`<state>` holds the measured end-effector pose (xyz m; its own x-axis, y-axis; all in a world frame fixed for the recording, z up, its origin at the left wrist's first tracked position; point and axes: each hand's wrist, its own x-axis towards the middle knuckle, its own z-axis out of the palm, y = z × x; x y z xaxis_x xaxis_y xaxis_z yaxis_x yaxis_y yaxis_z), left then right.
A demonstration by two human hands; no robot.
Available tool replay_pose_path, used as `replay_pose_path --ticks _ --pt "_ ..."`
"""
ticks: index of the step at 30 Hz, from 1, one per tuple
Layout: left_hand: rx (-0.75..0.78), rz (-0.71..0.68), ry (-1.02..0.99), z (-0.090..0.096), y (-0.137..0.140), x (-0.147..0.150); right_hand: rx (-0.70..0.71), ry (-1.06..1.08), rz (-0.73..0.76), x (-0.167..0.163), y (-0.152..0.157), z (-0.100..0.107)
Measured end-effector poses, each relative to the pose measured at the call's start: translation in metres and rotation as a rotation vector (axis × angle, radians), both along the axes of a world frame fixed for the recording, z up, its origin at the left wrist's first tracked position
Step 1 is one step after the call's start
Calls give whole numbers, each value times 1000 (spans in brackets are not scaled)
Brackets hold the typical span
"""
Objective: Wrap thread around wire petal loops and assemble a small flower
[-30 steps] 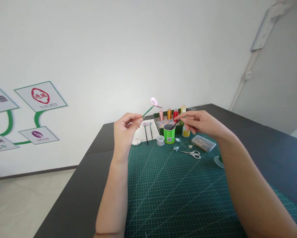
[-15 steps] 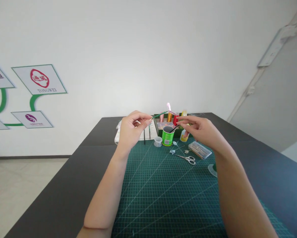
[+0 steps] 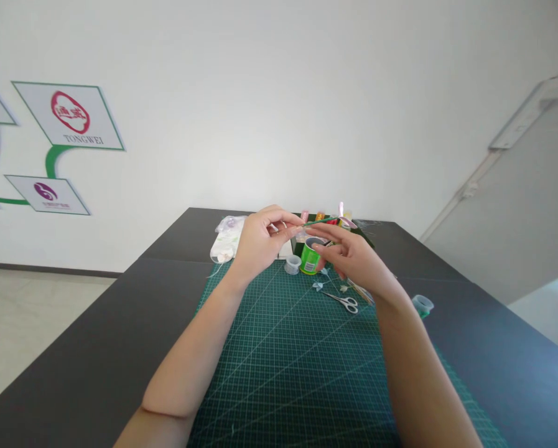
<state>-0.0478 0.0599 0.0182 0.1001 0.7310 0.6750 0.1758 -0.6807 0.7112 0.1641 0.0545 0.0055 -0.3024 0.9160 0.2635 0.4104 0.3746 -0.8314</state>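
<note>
A thin green stem [image 3: 320,221] with pinkish-white petals [image 3: 341,214] at its far right end lies nearly level above the cutting mat. My left hand [image 3: 269,233] is closed in a pinch on the stem's left end. My right hand [image 3: 351,252] is just below the stem, fingers stretched out toward my left fingertips, thumb apart from them. Whether its fingertips touch the stem is hard to tell. Behind the right hand, partly covered, is a green can [image 3: 309,264]; a dark stick shows at its rim.
On the green cutting mat [image 3: 279,348] lie scissors [image 3: 346,303], small pale flowers [image 3: 318,286] and a small clear cup [image 3: 292,264]. A dark green box with spools stands behind. A clear plastic bag [image 3: 229,225] is at back left, a clear-rimmed container [image 3: 422,305] at right.
Both hands have come closer together. The right hand has moved left toward the left fingertips, and the petal end now points farther right. The view has shifted slightly.
</note>
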Motion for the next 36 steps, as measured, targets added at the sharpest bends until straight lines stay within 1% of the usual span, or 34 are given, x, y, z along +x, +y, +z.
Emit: replay_pose_path --ticks 10,14,17,20,25,30,33,36 --pt "10 -18 -6 -4 2 4 -109 163 223 -22 -6 -3" --pt "10 -6 -8 -3 0 6 -140 201 250 -24 -6 -5" --pt "23 19 -8 -3 -1 6 -148 180 229 -21 -8 -5" --pt "28 28 -3 -3 -1 6 -95 167 185 -16 -11 -2" --pt "37 33 -13 -2 -1 6 -65 276 188 -9 -17 6" --pt "35 51 4 0 -1 5 -43 284 184 -1 -20 11" --pt "34 68 -1 0 -1 4 1 239 146 4 -22 13" --pt "32 69 -37 -1 0 3 106 89 91 7 -28 17"
